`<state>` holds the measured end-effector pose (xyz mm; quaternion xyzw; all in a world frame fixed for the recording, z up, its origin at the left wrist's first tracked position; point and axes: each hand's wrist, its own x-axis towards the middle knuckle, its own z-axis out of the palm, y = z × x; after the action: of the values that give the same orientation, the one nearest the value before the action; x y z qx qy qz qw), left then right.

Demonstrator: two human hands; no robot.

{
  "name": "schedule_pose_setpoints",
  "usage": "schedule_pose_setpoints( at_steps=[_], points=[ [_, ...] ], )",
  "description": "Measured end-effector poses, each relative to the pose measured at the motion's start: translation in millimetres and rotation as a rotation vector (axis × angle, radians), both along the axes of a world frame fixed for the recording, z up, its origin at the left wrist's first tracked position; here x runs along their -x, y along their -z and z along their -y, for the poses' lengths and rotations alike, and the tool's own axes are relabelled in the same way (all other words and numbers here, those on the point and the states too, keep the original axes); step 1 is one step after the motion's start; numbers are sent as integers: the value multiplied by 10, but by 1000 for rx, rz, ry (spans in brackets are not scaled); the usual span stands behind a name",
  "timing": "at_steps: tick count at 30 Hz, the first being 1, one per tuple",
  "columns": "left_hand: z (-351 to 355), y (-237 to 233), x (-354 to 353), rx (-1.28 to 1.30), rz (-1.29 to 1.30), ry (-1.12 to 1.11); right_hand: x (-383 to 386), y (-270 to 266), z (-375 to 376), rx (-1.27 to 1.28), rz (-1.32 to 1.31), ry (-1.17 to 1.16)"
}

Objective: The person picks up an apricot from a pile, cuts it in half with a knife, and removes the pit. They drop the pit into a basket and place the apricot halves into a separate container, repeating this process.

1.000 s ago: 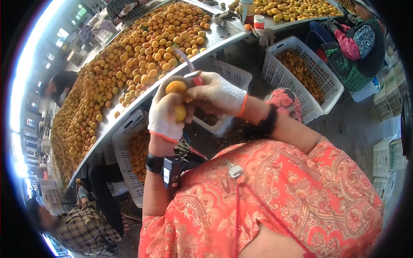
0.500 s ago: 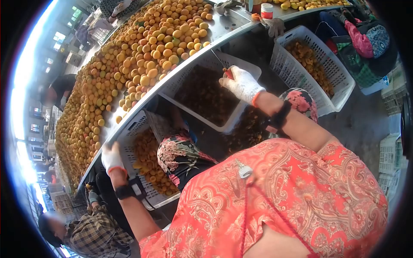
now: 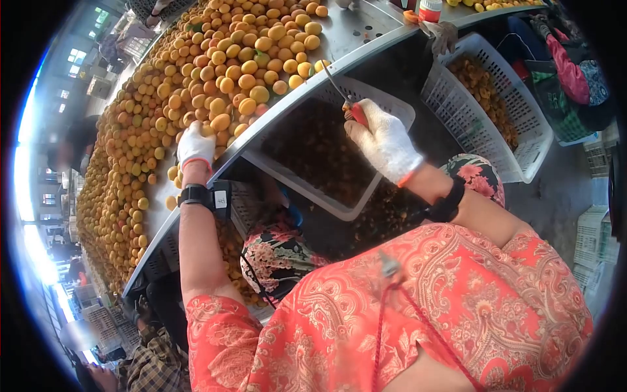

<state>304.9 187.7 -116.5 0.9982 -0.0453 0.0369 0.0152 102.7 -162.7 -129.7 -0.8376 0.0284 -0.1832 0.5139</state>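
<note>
My right hand (image 3: 385,140), in a white glove, is closed around the red handle of a knife (image 3: 339,83). Its thin blade points up toward the metal table edge. Under the knife sits a white crate (image 3: 359,208) with dark brown pieces inside. My left hand (image 3: 196,147), gloved too, reaches over the table edge into the near side of a heap of apricots (image 3: 222,68). Its fingertips are among the fruit, and I cannot make out whether they grip one. Below my left forearm, a crate holds orange apricot pieces (image 3: 232,251), partly hidden by the arm.
Another white crate (image 3: 522,171) with orange pieces stands at the right. A red-and-white jar (image 3: 430,10) and a grey glove (image 3: 443,36) are at the table's far right edge. Co-workers are at the lower left and upper right. My knees are between the crates.
My left hand has moved up from above the left crate to the apricot heap. My right hand, still holding the knife, has shifted slightly right and down. The view has turned a little.
</note>
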Motion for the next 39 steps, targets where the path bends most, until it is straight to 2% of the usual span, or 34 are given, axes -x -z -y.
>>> schedule_pose_setpoints(
  at_steps=[2, 4, 5, 6, 8, 9, 10, 12, 16, 24, 26, 29, 32, 37, 39],
  points=[
    [8, -60, 148, 185, 87, -2, 10, -23, -40, -22, -39, -18],
    [127, -173, 464, 839, 76, 73, 28, -38, -99, -242, -42, -189],
    [231, -306, 698, 1097, -31, 62, 99, -231, -103, -216, -194, -264],
    [366, -473, 964, 1355, -138, 51, 141, -229, -159, -213, -195, -272],
    [618, -704, 1450, 1699, -284, 151, 209, -233, -292, -480, -169, -452],
    [699, -766, 1639, 1728, -294, 147, 292, -392, -353, -492, -238, -489],
    [771, -823, 1808, 1757, -306, 145, 340, -386, -437, -474, -143, -530],
    [868, -907, 2060, 1796, -316, 192, 481, -545, -529, -453, -123, -595],
    [1033, -1089, 2410, 1817, -254, 172, 725, -901, -518, -215, -95, -628],
    [1224, -1304, 2701, 1814, -183, 262, 1004, -1052, -430, -157, 21, -652],
    [1268, -1339, 2748, 1789, -164, 270, 1057, -1104, -414, -179, -65, -610],
    [1337, -1396, 2848, 1799, -131, 277, 1124, -1078, -429, -161, -7, -573],
    [1390, -1436, 2945, 1849, -116, 241, 1185, -1100, -456, -113, 6, -559],
    [1450, -1389, 2998, 1944, -59, 378, 1269, -1093, -496, -103, -11, -545],
    [1493, -1363, 3030, 2006, -100, 340, 1295, -1091, -509, -73, -10, -520]
  ],
)
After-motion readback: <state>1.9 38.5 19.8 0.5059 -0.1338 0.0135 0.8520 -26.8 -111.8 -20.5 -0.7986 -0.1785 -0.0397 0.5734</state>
